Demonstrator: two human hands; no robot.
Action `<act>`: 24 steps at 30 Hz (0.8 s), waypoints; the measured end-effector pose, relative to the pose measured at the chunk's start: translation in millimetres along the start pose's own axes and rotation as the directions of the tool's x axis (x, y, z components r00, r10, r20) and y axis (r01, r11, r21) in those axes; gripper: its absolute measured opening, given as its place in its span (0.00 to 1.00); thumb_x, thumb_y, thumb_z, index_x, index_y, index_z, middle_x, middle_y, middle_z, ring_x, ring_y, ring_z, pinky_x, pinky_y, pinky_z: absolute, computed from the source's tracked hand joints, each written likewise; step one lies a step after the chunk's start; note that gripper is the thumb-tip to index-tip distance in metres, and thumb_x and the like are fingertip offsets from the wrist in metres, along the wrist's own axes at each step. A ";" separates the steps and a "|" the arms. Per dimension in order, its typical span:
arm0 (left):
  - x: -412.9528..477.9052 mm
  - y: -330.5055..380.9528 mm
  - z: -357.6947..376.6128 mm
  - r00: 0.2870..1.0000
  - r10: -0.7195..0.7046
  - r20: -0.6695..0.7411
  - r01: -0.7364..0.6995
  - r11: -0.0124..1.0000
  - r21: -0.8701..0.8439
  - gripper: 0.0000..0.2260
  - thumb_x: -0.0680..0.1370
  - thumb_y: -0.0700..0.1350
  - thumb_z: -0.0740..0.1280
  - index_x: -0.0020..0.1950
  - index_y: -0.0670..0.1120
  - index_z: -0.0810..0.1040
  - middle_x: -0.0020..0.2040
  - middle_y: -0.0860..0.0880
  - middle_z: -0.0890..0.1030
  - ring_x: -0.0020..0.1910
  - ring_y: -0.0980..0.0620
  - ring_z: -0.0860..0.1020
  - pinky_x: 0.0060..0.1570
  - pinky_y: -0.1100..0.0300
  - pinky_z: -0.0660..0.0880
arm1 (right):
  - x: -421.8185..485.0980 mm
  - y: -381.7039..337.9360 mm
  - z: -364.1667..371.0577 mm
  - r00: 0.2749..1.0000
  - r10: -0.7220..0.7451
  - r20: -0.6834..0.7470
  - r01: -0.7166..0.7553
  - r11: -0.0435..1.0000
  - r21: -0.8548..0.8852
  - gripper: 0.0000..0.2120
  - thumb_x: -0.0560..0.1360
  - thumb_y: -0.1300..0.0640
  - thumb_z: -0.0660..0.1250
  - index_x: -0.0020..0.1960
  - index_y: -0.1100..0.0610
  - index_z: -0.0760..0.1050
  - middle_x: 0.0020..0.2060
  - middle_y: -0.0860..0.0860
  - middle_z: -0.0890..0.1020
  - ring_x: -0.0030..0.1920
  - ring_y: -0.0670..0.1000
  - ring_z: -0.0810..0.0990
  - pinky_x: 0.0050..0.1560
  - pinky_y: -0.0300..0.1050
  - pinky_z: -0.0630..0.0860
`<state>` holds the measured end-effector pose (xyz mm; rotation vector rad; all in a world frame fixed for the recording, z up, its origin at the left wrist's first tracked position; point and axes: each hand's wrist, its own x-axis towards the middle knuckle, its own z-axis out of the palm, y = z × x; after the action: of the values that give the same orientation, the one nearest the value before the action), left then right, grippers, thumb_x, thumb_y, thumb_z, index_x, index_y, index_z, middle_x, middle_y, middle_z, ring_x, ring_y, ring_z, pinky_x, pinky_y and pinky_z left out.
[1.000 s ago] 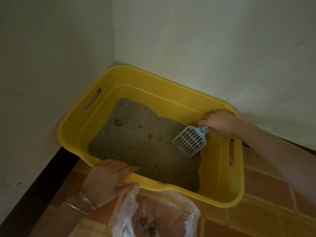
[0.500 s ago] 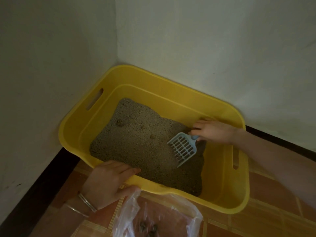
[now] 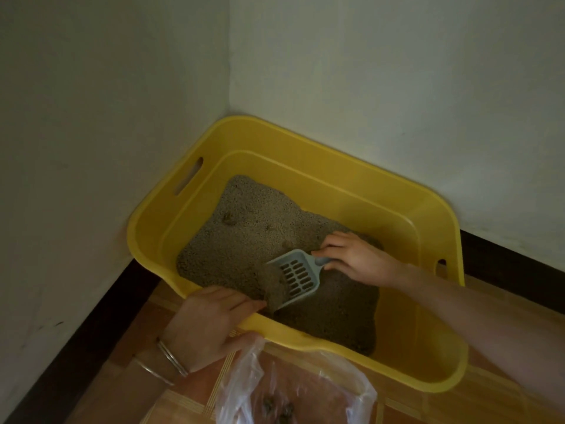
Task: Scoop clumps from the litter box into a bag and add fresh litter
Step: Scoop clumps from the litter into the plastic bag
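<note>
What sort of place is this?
Probably a corner of a home kept for a cat: two plain white walls meet above a tiled floor, and a yellow litter box sits in the corner, with a slotted scoop in its litter.

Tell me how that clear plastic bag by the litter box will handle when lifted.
The bag looks thin and crumpled, so it will probably be floppy and sag shut. It holds only a few dark clumps, so likely very light. Its film looks glossy, perhaps slippery in a grip.
</note>
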<state>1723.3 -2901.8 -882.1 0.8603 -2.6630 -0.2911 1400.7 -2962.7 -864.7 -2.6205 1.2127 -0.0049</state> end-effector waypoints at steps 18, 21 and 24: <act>-11.8 -6.5 -23.2 0.995 0.042 -0.088 -0.024 0.981 0.194 0.18 0.78 0.55 0.58 0.51 0.46 0.83 0.47 0.51 0.83 0.50 0.52 0.81 0.58 0.55 0.68 | -4.4 9.0 -30.1 0.899 0.434 -0.055 -0.437 0.883 -0.171 0.15 0.72 0.58 0.68 0.59 0.52 0.77 0.51 0.50 0.77 0.58 0.54 0.72 0.57 0.52 0.67; -11.7 -6.2 -21.9 0.996 0.041 -0.084 -0.023 0.979 0.205 0.19 0.78 0.56 0.58 0.51 0.46 0.83 0.47 0.51 0.83 0.50 0.52 0.81 0.59 0.55 0.68 | 24.2 -13.9 -19.3 0.885 0.464 -0.041 -0.466 0.884 -0.049 0.14 0.73 0.58 0.68 0.58 0.50 0.78 0.52 0.48 0.76 0.58 0.51 0.71 0.59 0.53 0.69; -11.3 -6.5 -22.9 0.996 0.041 -0.075 -0.025 0.978 0.205 0.18 0.78 0.55 0.58 0.51 0.46 0.83 0.47 0.51 0.83 0.48 0.52 0.81 0.58 0.56 0.68 | 49.3 -34.7 -3.8 0.855 0.516 -0.053 -0.511 0.855 0.092 0.13 0.72 0.57 0.69 0.57 0.53 0.78 0.54 0.51 0.77 0.58 0.53 0.73 0.59 0.53 0.70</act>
<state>1743.8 -2902.3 -865.5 0.8671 -2.6621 0.0252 1458.4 -2979.0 -858.1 -2.1674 1.8652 -0.0503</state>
